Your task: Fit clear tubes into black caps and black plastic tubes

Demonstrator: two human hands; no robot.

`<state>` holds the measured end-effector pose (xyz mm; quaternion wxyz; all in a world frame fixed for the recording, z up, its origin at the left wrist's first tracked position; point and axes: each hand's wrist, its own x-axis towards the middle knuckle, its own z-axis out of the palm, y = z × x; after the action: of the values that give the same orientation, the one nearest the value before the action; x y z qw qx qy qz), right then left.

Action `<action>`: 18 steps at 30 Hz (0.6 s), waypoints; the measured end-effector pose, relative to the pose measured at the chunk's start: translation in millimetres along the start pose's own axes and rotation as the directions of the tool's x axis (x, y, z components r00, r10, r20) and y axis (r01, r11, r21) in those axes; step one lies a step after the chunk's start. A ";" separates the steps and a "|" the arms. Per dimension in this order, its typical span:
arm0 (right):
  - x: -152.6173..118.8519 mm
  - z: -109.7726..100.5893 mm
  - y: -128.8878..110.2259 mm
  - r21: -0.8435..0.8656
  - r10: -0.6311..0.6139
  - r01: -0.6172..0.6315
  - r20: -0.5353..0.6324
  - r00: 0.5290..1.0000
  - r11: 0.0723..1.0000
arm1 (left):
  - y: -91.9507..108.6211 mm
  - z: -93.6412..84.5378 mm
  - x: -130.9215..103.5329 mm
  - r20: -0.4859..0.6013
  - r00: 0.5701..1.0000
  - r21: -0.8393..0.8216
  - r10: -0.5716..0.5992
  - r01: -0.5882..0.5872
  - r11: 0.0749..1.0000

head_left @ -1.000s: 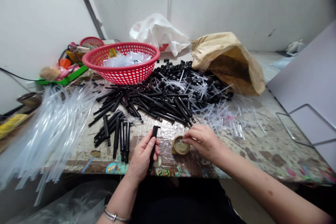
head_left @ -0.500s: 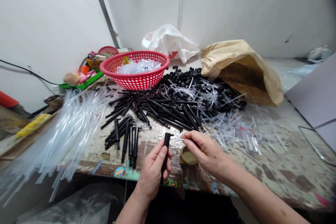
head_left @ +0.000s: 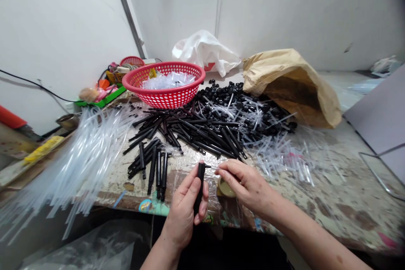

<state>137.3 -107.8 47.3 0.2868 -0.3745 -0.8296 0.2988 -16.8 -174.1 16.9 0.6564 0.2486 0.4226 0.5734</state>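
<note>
Upright in my left hand [head_left: 186,206], a black plastic tube [head_left: 200,190] has a thin side nozzle at its top pointing right. My fingers wrap round its body. Just right of that nozzle, the thumb and fingertips of my right hand [head_left: 238,179] are pinched together. A thin clear tube is in that pinch, mostly hidden by the fingers now. Below the right hand stands a small round pot [head_left: 226,186] holding something greenish-brown. Several finished-looking black tubes [head_left: 158,173] lie side by side left of my left hand.
Behind my hands spread a heap of black tubes [head_left: 202,130], black caps [head_left: 226,93] and short clear tubes [head_left: 284,154]. A red basket [head_left: 164,92] holds clear pieces. Long clear tubes [head_left: 85,156] overhang the table's left front edge. A brown paper bag [head_left: 284,67] lies open at back right.
The right hand has shifted slightly left, nearer the black tube's nozzle. Less of the thin clear tube shows at its fingertips. The left hand keeps its hold on the black tube.
</note>
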 end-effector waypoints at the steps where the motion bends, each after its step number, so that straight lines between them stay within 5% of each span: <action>1: -0.2 -0.1 -0.5 0.006 -0.005 0.005 -0.001 1.000 1.000 | 0.5 0.2 -0.8 0.002 1.000 0.006 0.004 -0.004 1.000; 18: -3.0 0.1 -6.5 0.017 -0.026 0.026 0.008 1.000 1.000 | 1.8 -4.0 -4.6 0.019 1.000 0.064 0.021 -0.022 0.998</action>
<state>136.0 -113.7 51.1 0.2904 -0.3602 -0.8329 0.3036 -21.0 -178.7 17.5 0.6457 0.2794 0.4320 0.5642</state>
